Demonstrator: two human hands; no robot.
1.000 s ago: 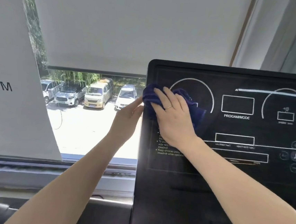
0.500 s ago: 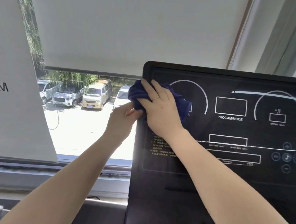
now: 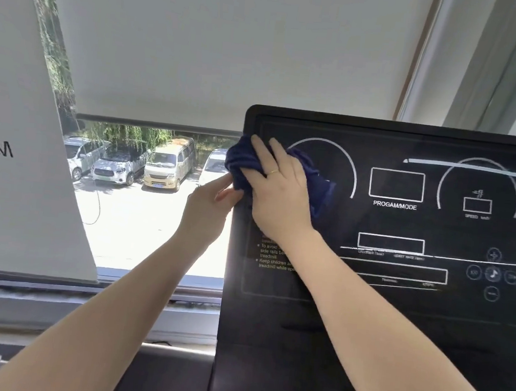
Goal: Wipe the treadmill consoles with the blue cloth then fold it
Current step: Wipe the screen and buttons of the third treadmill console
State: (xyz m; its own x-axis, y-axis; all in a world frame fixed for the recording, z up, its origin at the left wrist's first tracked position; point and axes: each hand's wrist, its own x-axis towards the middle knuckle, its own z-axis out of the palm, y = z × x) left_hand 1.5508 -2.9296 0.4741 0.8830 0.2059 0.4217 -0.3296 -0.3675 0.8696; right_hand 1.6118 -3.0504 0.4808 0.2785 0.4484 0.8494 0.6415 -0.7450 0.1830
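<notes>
Right hand (image 3: 277, 194) presses the blue cloth (image 3: 241, 165) flat-fingered at the console (image 3: 395, 328) edge; left hand (image 3: 207, 204) grasps that edge — the cloth could slip off.

The treadmill console (image 3: 397, 303) had a smooth, glossy black plastic face that caught pale reflections, with matt white printed markings. The blue cloth (image 3: 244, 162) looked soft and plush, bunched into folds. The roller blind (image 3: 217, 49) behind was matt off-white fabric, and the window frame (image 3: 484, 59) looked like smooth grey metal.
</notes>
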